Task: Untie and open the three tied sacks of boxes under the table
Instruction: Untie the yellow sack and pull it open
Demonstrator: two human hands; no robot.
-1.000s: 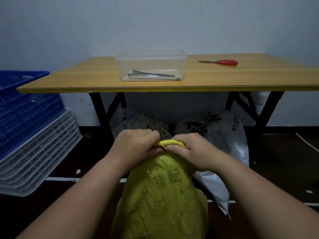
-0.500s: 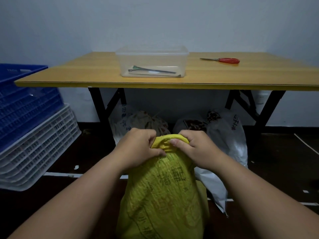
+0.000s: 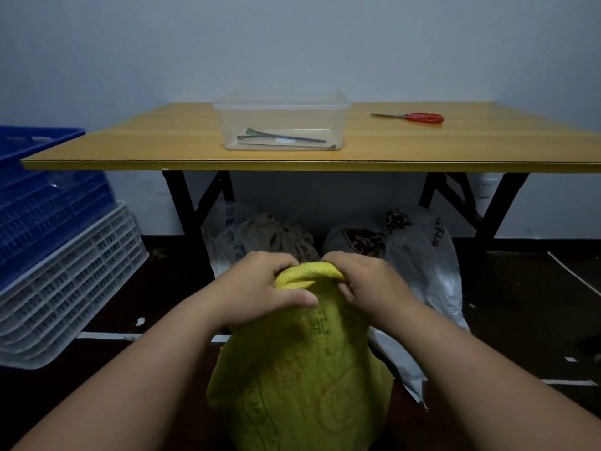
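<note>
Your left hand (image 3: 260,288) and right hand (image 3: 367,284) have drawn apart since a second ago, and the rolled lip of the yellow sack (image 3: 302,379) now bulges up between them. Both hands clutch that gathered top, thumbs pressing into the weave. The sack stands on the floor in front of the table (image 3: 130,148), so the mouth looks to be loosening. Two pale sacks (image 3: 419,252) wait underneath, apparently untouched.
</note>
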